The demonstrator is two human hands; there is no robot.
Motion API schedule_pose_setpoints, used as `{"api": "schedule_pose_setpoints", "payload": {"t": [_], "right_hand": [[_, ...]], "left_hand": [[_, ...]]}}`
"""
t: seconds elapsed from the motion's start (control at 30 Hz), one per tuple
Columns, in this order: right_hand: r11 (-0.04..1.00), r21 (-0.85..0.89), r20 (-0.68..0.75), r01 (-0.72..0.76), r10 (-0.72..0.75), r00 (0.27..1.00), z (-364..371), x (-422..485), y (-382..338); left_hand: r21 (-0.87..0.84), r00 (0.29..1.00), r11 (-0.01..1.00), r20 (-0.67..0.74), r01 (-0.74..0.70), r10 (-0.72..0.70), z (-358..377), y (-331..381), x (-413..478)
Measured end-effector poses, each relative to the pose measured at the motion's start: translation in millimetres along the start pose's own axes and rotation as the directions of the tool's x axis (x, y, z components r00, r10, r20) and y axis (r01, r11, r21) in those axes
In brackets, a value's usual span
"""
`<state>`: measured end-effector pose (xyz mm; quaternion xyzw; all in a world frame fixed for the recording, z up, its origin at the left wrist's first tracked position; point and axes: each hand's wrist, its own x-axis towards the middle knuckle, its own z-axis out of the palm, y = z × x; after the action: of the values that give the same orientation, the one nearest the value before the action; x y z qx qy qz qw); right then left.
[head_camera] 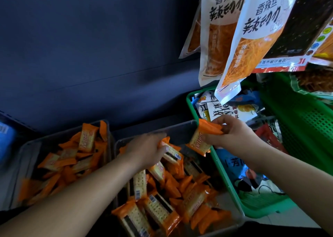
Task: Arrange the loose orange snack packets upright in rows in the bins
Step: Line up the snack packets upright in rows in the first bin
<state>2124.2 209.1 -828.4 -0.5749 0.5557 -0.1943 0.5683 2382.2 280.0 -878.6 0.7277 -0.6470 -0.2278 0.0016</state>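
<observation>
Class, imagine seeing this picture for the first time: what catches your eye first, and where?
The jumble of orange packets filling the two clear bins at the bottom stands out first. Over the right-hand bin, the right hand holds a small stack of packets while the left hand grips another packet. Large hanging bags crowd the top right.

A dark blue back panel (90, 47) fills the upper left. Two white snack bags (221, 29) showing orange shreds hang at the top right, and beside them is a pack with a dark window (302, 22). Below them a green basket (264, 208) holds mixed bags, among them a blue one (234, 166). A second green basket (306, 121) stands just right of it. A blurred blue item (5, 139) shows at the left edge.
</observation>
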Motion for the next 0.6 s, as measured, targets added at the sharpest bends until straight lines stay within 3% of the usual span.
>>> {"api": "schedule_pose_setpoints", "payload": {"t": [0.1,0.17,0.37,0.47,0.6], "right_hand": [[1.0,-0.009,0.022,0.005,-0.005,1.0,0,2,3],[1.0,-0.002,0.032,0.0,0.0,0.999,0,3,5],[1.0,-0.022,0.035,0.001,-0.001,0.999,1,3,6],[1.0,-0.024,0.023,0.019,-0.018,1.0,0,3,2],[0.998,-0.021,0.005,0.065,-0.065,0.998,5,-1,-7]], "left_hand": [[0.159,1.0,0.987,0.004,0.0,0.0,6,3,8],[0.131,0.999,0.991,-0.034,0.007,-0.002,9,2,12],[-0.098,0.998,0.994,-0.004,0.058,-0.058,11,5,11],[-0.255,0.992,0.967,-0.126,-0.016,-0.017,-10,9,-4],[-0.544,0.95,0.839,-0.277,-0.031,-0.145,-50,23,-40]]}}
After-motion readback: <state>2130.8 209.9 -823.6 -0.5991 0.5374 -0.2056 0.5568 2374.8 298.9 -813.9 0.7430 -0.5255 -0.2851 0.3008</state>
